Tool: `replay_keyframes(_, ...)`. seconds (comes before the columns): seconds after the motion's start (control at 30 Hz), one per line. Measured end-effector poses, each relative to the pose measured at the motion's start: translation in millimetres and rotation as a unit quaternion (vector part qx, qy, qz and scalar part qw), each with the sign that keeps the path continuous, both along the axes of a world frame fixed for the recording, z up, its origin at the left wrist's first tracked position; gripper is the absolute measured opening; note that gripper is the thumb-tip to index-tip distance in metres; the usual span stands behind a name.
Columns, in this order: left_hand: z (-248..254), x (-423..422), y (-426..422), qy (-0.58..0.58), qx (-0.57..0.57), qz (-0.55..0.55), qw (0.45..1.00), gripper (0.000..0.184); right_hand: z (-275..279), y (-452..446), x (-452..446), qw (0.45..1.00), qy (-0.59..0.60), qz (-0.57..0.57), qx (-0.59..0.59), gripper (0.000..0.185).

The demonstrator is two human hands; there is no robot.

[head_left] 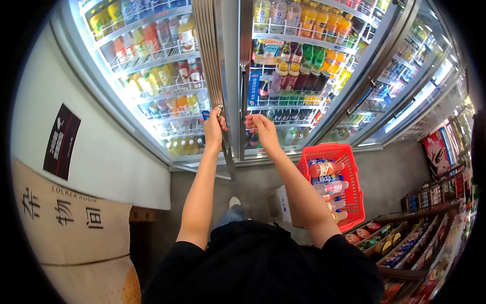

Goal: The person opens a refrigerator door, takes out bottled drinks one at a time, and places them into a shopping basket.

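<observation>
My left hand is wrapped around the metal edge of the left cooler door, which stands ajar. A small blue piece shows beside its fingers; I cannot make out what it belongs to. My right hand is in front of the right cooler door, fingers loosely bent near its handle strip, with nothing visible in them. Behind the left door, shelves carry rows of bottled drinks. More bottles stand behind the glass on the right.
A red shopping basket with several drink bottles sits on the floor at my right. Near it is a white carton. Snack racks stand at lower right. On the left are a white wall and a beige curtain.
</observation>
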State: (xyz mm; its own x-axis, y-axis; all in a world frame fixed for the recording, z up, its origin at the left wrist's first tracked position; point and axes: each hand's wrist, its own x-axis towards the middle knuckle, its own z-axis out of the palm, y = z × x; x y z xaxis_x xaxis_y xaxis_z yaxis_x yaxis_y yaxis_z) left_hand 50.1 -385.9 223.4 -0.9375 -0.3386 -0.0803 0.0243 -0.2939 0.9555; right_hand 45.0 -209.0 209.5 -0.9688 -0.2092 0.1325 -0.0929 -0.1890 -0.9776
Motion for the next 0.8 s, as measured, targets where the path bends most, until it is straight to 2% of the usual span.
replay_keyframes(0.03,-2,13,-4,0.005,0.043,0.019,0.999,0.045,1,-2,7,1.000,0.004,0.005,0.005,0.033)
replay_keyframes(0.17,0,75,-13,0.011,-0.013,0.073,0.997,0.040,2,-12,35,0.999,0.011,0.042,-0.010,0.033)
replay_keyframes(0.3,1,126,-22,-0.002,-0.014,0.126,0.992,0.035,-1,-28,63,0.997,0.011,0.075,-0.022,0.029)
replay_keyframes(0.37,5,151,-21,0.027,-0.096,0.238,0.966,0.028,-1,-36,77,0.996,0.017,0.089,-0.009,0.029)
replay_keyframes(0.4,7,163,-23,0.026,-0.098,0.244,0.965,0.028,1,-41,84,0.995,0.021,0.093,-0.009,0.029)
replay_keyframes(0.47,9,184,-26,0.094,-0.172,0.334,0.922,0.024,7,-47,95,0.993,0.024,0.118,0.003,0.031)
replay_keyframes(0.5,14,192,-26,0.139,-0.146,0.359,0.911,0.019,7,-51,100,0.990,0.036,0.139,-0.001,0.031)
replay_keyframes(0.6,32,219,-17,0.142,-0.101,0.318,0.932,0.018,7,-67,109,0.977,0.073,0.198,0.000,0.034)
replay_keyframes(0.67,49,233,-6,0.133,-0.115,0.311,0.934,0.021,-2,-78,111,0.966,0.098,0.236,0.047,0.035)
replay_keyframes(0.77,66,240,15,0.205,-0.183,0.202,0.940,0.033,-3,-90,120,0.963,0.089,0.254,0.034,0.032)
replay_keyframes(0.8,70,238,16,0.209,-0.199,0.162,0.944,0.031,-4,-91,117,0.956,0.102,0.273,0.012,0.031)
